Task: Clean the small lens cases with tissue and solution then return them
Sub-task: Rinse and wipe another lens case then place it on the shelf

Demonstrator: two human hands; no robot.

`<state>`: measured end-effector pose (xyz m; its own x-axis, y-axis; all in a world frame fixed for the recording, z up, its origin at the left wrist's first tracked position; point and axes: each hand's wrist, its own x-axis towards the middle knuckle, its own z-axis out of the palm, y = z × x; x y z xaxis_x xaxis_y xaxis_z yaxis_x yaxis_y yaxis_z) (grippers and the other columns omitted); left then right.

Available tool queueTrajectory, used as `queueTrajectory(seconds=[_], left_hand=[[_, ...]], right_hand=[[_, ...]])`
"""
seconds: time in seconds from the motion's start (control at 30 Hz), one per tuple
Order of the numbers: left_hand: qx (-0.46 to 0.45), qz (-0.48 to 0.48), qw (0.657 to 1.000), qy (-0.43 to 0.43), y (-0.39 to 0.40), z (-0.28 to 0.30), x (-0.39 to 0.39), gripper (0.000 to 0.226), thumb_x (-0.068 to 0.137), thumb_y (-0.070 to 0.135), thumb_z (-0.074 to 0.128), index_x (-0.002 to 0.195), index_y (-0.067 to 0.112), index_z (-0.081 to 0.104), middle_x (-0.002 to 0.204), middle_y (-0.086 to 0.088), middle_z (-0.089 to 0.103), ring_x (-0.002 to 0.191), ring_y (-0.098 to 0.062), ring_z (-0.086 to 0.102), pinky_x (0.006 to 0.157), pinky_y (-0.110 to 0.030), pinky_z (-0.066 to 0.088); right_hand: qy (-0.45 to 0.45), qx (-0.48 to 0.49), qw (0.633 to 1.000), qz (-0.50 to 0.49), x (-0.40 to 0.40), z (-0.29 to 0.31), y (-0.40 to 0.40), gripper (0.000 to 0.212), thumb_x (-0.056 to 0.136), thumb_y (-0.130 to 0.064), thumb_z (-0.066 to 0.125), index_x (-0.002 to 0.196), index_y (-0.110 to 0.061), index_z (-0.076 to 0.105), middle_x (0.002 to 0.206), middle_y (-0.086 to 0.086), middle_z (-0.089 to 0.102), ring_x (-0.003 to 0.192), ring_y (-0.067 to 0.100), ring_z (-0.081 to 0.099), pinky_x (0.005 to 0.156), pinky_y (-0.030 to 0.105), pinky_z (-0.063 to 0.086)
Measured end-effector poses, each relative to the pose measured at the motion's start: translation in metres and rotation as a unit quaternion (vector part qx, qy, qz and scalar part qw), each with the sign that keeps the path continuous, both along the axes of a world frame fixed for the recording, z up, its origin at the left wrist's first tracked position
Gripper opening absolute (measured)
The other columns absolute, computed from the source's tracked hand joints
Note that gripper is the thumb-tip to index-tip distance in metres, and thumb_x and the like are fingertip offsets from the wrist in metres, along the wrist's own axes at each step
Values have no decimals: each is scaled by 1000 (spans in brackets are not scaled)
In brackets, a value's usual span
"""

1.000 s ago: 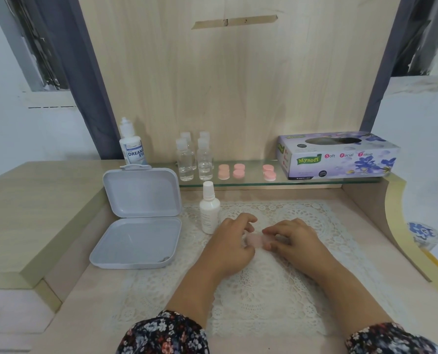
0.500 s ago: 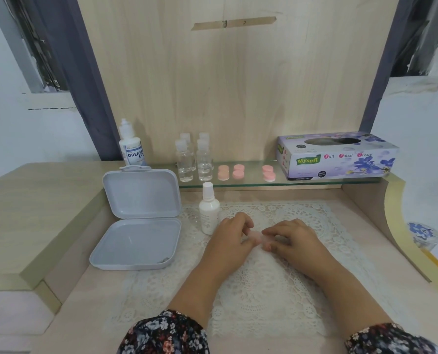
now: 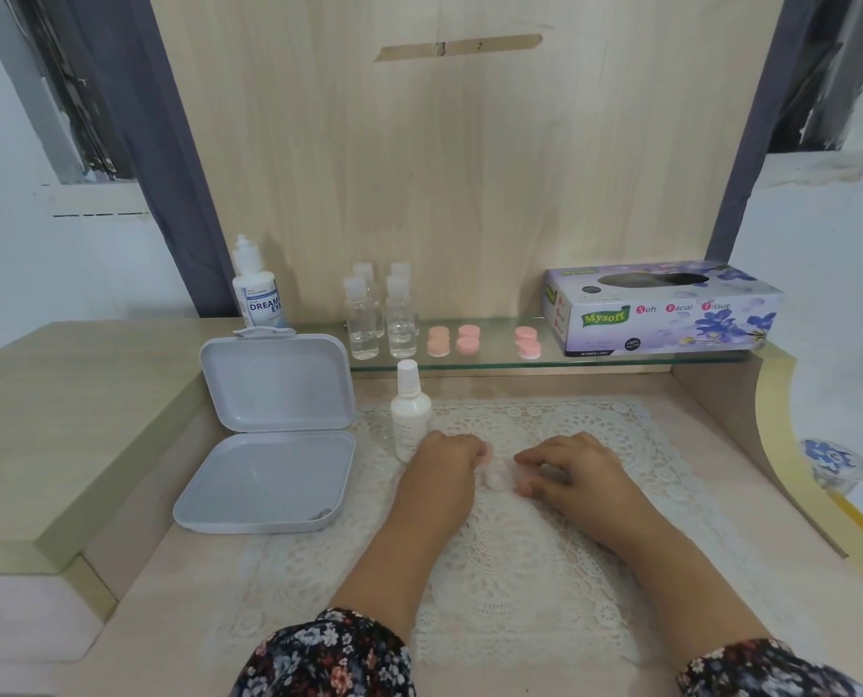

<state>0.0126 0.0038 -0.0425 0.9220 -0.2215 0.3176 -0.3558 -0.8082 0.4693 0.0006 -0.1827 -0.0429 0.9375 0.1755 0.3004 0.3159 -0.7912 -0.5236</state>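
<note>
A small lens case lies on the lace mat between my hands, its whitish left well showing. My left hand has its fingers curled and pinches a pink cap at the fingertips, just left of the case. My right hand has curled fingers and thumb around the case's right end, which it hides. The white solution bottle stands upright just behind my left hand. The tissue box sits on the glass shelf at the back right.
Several pink lens cases and clear small bottles stand on the shelf. A larger solution bottle is at its left end. An open grey hinged box lies left of the mat. A raised wooden ledge borders the left.
My hands, which were together on the pink case, have drawn apart. My left hand has come away with a pink cap, and the whitish well now shows between them.
</note>
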Motion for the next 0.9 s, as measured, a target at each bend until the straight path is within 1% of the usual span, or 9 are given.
queueTrajectory(seconds=[0.07, 0.17, 0.2, 0.3, 0.37, 0.47, 0.7, 0.83, 0.9], left_hand=[[44, -14, 999, 17, -1, 1, 0, 50, 95, 4, 43, 137, 31, 49, 111, -6, 49, 102, -23, 52, 89, -32, 46], [47, -50, 998, 13, -2, 7, -1, 66, 91, -8, 38, 147, 26, 34, 144, -1, 41, 119, -21, 43, 101, -29, 38], [12, -47, 999, 15, -1, 8, -1, 63, 91, -7, 37, 147, 24, 36, 142, -1, 44, 119, -19, 43, 100, -26, 37], [-99, -21, 994, 31, 4, 9, -2, 41, 94, 11, 48, 133, 22, 54, 113, 6, 55, 109, -13, 50, 98, -26, 41], [-101, -38, 993, 43, 3, 9, -5, 34, 90, 24, 60, 123, 19, 62, 101, 8, 55, 98, -11, 51, 93, -30, 45], [-83, -48, 994, 55, -1, 7, -6, 37, 82, 33, 70, 115, 16, 65, 101, 3, 56, 95, -12, 51, 88, -27, 44], [-110, -52, 991, 54, -3, 5, -6, 28, 83, 27, 71, 107, 14, 68, 93, 7, 53, 89, -9, 51, 82, -21, 41], [-111, -53, 991, 51, -3, 4, -5, 28, 84, 27, 70, 108, 14, 68, 92, 8, 52, 89, -9, 50, 82, -21, 41], [-108, -54, 992, 47, -3, 4, -5, 28, 84, 28, 70, 109, 14, 68, 93, 7, 52, 90, -10, 49, 82, -22, 41]], right_hand=[[0, -2, 1000, 1, 0, 0, 0, 31, 85, -41, 69, 115, -35, 67, 105, -26, 56, 103, 2, 40, 99, 31, 29], [1, -6, 1000, 2, 0, 1, 0, 30, 85, -41, 68, 115, -36, 67, 105, -27, 56, 103, 2, 40, 99, 31, 29], [2, -5, 1000, 2, 0, 0, 0, 30, 85, -41, 68, 115, -36, 67, 105, -27, 56, 103, 2, 40, 99, 32, 29], [0, -10, 1000, 3, 0, 0, 0, 30, 86, -41, 68, 115, -35, 67, 103, -26, 55, 102, 3, 40, 99, 32, 30], [-7, -12, 1000, 2, 0, -1, 0, 30, 85, -41, 68, 114, -35, 68, 103, -23, 54, 102, 3, 39, 98, 31, 30], [-19, -9, 1000, -1, 0, -2, 0, 30, 84, -40, 70, 113, -34, 69, 100, -20, 54, 100, 4, 41, 98, 32, 32], [-17, -6, 1000, 11, 0, 0, 1, 30, 87, -32, 68, 117, -35, 67, 102, -26, 54, 101, 4, 42, 97, 33, 35], [-4, 23, 1000, 21, -3, 0, -1, 39, 90, -21, 64, 122, -42, 60, 105, -35, 54, 105, -2, 40, 103, 34, 32], [3, 30, 999, 12, -5, 1, 0, 45, 89, -25, 65, 128, -44, 55, 107, -34, 53, 107, -3, 38, 105, 33, 28]])
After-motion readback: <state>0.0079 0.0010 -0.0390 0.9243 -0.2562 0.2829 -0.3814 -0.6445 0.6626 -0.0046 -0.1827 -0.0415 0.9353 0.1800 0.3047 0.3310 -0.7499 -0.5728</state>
